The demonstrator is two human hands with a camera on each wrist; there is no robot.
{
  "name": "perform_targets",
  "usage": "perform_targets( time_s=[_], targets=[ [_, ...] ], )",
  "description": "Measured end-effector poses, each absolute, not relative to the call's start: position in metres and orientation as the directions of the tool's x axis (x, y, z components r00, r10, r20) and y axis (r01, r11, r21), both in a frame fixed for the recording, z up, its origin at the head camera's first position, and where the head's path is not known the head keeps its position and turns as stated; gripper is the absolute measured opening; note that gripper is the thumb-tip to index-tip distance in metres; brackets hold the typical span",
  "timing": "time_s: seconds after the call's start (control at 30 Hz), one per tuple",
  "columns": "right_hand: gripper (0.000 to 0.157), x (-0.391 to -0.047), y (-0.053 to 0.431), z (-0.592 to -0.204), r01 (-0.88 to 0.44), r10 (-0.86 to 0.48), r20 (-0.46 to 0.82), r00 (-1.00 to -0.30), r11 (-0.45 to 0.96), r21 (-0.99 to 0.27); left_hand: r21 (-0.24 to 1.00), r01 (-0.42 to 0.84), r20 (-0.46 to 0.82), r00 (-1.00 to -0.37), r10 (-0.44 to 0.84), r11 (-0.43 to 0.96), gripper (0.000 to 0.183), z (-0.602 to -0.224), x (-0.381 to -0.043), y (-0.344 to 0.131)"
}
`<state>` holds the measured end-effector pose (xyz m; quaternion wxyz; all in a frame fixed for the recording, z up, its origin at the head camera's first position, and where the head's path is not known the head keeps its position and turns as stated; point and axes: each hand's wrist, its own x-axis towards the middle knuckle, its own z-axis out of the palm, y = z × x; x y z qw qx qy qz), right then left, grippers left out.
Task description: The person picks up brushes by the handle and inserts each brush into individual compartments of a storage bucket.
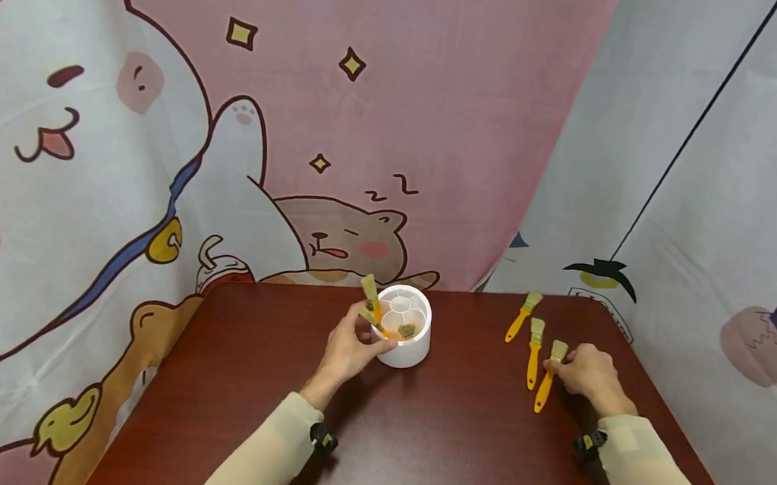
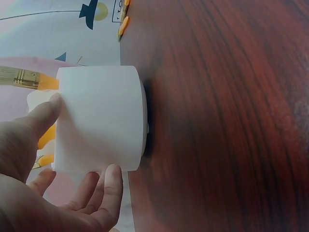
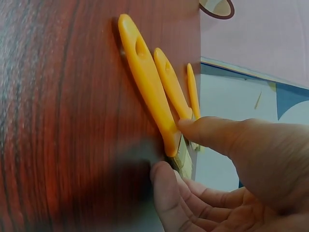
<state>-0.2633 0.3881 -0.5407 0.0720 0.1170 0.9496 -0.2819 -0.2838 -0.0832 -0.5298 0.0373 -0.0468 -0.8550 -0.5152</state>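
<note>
A white round holder [image 1: 414, 351] with inner compartments stands at the table's far middle. My left hand [image 1: 344, 352] grips its left side, thumb at the rim and fingers round the wall, as the left wrist view [image 2: 72, 203] shows. Brushes with orange handles stand in it, one paintbrush [image 1: 369, 290] leaning up beside the fingers. On the right, my right hand [image 1: 590, 376] pinches the nearest yellow-handled paintbrush [image 1: 544, 392] near its metal collar, thumb and index finger on either side. In the right wrist view its handle [image 3: 147, 82] lies along the tabletop.
Two more yellow-handled paintbrushes lie left of the right hand: a middle paintbrush [image 1: 533, 357] and a farther paintbrush [image 1: 522, 318]. The dark red-brown table [image 1: 455, 446] ends at a cartoon-printed cloth [image 1: 436, 162] behind and at the right.
</note>
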Motion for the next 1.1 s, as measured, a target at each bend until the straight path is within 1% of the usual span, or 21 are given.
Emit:
perform_targets(
  time_s=[0.4,0.63,0.83,1.1],
  targets=[
    [0.046,-0.2666,0.3815,-0.5404,0.280,0.189,-0.219,-0.957,0.795,-0.538,0.883,0.112,0.098,-0.994,0.055,0.456,0.088,-0.5311,-0.2846,-0.0837],
    [0.034,-0.2700,0.3801,-0.5396,0.292,0.207,-0.214,-0.955,0.791,-0.537,0.887,0.117,0.100,-0.993,0.060,0.447,0.088,-0.5306,-0.2843,-0.0850],
    [0.031,-0.2703,0.3800,-0.5407,0.307,0.220,-0.221,-0.950,0.787,-0.536,0.888,0.121,0.099,-0.992,0.073,0.443,0.089,-0.5309,-0.2851,-0.0854],
    [0.028,-0.2675,0.3784,-0.5371,0.273,0.214,-0.170,-0.962,0.781,-0.562,0.886,0.130,0.103,-0.991,0.085,0.445,0.088,-0.5282,-0.2856,-0.0877]
  ],
)
